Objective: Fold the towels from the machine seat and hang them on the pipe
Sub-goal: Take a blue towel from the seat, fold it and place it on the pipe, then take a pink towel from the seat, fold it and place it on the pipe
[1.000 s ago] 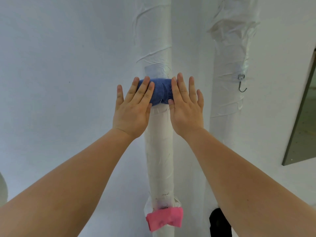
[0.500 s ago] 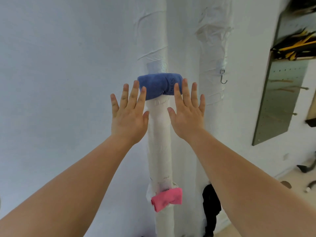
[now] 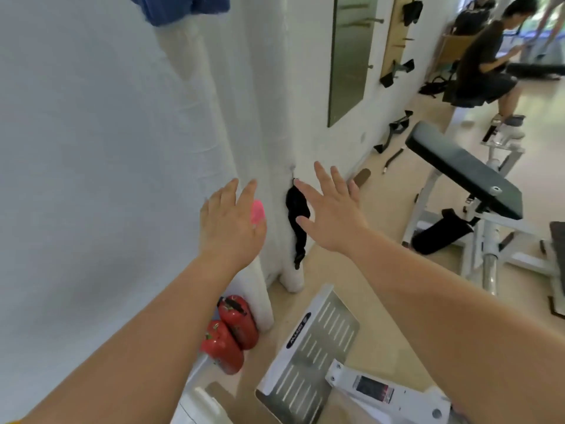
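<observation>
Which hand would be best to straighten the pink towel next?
Probably the left hand: it is open, right in front of the pink towel on the pipe. The right hand is nearer the black cloth.

Folded blue towel (image 3: 180, 7) wrapped round the white wrapped pipe (image 3: 198, 117), cut by the view's top edge; pink towel (image 3: 257, 213) lower on the same pipe, mostly hidden.
</observation>
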The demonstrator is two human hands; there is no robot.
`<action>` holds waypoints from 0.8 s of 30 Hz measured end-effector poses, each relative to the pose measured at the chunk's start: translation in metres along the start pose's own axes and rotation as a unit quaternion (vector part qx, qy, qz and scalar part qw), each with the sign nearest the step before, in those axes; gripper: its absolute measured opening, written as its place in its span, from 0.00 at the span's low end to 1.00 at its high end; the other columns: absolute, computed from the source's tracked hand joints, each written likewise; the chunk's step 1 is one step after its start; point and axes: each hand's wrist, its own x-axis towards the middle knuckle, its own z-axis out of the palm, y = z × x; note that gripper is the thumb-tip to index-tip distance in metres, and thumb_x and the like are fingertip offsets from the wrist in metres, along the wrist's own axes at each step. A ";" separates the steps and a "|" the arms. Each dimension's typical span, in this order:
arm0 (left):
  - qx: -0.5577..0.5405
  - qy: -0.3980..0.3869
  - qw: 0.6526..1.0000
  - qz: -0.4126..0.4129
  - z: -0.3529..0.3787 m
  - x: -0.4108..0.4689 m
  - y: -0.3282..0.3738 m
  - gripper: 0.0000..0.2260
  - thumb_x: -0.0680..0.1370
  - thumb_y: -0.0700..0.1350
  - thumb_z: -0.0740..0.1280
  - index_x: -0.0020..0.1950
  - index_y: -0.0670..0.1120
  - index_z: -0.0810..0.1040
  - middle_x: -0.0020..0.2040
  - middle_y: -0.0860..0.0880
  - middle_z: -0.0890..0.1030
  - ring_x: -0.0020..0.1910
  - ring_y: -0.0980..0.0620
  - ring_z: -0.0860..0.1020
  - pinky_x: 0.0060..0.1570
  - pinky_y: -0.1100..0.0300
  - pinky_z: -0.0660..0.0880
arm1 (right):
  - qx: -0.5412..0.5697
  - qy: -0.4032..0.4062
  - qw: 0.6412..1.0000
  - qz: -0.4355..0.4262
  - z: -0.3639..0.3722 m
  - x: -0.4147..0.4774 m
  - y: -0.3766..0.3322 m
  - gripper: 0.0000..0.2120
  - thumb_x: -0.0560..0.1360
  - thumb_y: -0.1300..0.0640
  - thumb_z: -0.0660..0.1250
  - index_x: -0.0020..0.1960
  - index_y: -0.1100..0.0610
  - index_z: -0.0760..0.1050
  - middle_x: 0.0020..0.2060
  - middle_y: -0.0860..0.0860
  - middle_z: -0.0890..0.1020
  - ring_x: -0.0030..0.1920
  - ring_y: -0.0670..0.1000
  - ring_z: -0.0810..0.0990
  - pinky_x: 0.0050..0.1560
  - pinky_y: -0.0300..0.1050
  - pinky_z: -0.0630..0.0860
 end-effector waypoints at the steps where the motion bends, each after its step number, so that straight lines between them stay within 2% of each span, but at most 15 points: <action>1: 0.000 -0.029 1.000 0.008 0.013 -0.013 0.010 0.31 0.80 0.56 0.63 0.81 0.52 0.57 0.81 0.44 0.59 0.77 0.40 0.60 0.74 0.42 0.60 | -0.003 -0.021 1.000 0.015 0.009 -0.023 0.011 0.34 0.81 0.39 0.58 0.81 0.39 0.46 0.81 0.50 0.35 0.81 0.58 0.35 0.79 0.64 0.41; 4: 0.012 -0.107 0.993 0.047 0.050 -0.050 0.047 0.33 0.78 0.58 0.65 0.80 0.52 0.59 0.80 0.44 0.60 0.76 0.39 0.62 0.73 0.44 0.62 | 0.004 -0.070 0.995 0.070 0.036 -0.094 0.053 0.33 0.80 0.39 0.58 0.81 0.40 0.49 0.81 0.50 0.37 0.81 0.58 0.36 0.79 0.63 0.40; 8: -0.001 -0.185 0.978 0.098 0.092 -0.097 0.111 0.29 0.78 0.57 0.64 0.77 0.50 0.64 0.77 0.43 0.64 0.72 0.39 0.65 0.69 0.45 0.64 | 0.006 -0.140 0.978 0.152 0.065 -0.190 0.116 0.32 0.80 0.39 0.59 0.80 0.40 0.51 0.82 0.51 0.38 0.81 0.58 0.36 0.78 0.63 0.37; 17: 0.027 -0.349 0.916 0.199 0.185 -0.201 0.294 0.30 0.80 0.60 0.61 0.79 0.53 0.58 0.79 0.44 0.59 0.77 0.40 0.59 0.74 0.45 0.59 | 0.041 -0.241 0.920 0.308 0.096 -0.395 0.270 0.31 0.79 0.41 0.61 0.80 0.41 0.55 0.82 0.52 0.43 0.81 0.60 0.41 0.77 0.67 0.42; 21: 0.022 -0.405 0.886 0.223 0.222 -0.252 0.366 0.32 0.80 0.60 0.61 0.81 0.54 0.56 0.80 0.45 0.59 0.77 0.41 0.59 0.73 0.45 0.60 | 0.060 -0.290 0.892 0.340 0.111 -0.475 0.329 0.32 0.80 0.36 0.57 0.80 0.41 0.52 0.82 0.51 0.44 0.81 0.61 0.42 0.78 0.66 0.43; 24: 0.000 -0.441 0.865 0.238 0.246 -0.286 0.409 0.31 0.79 0.58 0.62 0.80 0.54 0.57 0.79 0.46 0.60 0.75 0.41 0.62 0.72 0.46 0.61 | 0.079 -0.292 0.881 0.363 0.124 -0.524 0.360 0.32 0.80 0.34 0.57 0.80 0.39 0.53 0.82 0.51 0.48 0.81 0.60 0.46 0.77 0.67 0.46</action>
